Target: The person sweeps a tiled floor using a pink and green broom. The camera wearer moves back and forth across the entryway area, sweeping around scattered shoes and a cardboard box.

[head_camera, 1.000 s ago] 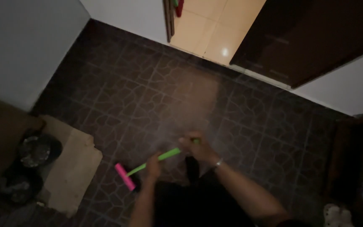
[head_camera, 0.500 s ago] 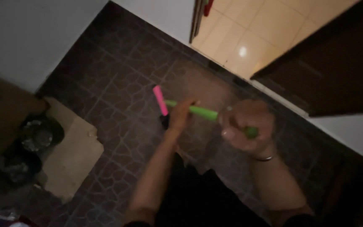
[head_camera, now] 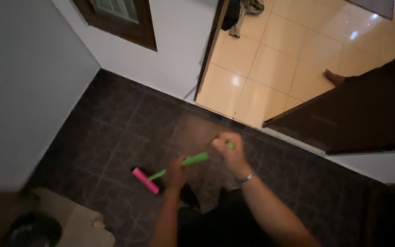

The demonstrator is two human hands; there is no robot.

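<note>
Fingers of both hands are curled tight around the green handle [head_camera: 193, 160] of a small broom: the left hand [head_camera: 177, 172] grips it lower, near the middle of the frame, and the right hand [head_camera: 228, 151] closes over its upper end, just right of centre. The handle slants down to the left, ending in a pink head [head_camera: 145, 180] that sits on or just above the dark patterned floor [head_camera: 115, 132]; the blur makes it hard to say which.

A wide swing could knock the head against the cardboard sheet [head_camera: 76, 222] at the lower left, or send dust across the threshold onto the pale tiled floor [head_camera: 261, 64] in the upper right, where someone's bare foot [head_camera: 334, 77] stands beside the open dark door [head_camera: 366, 119]. The dim light could also leave patches unnoticed.
</note>
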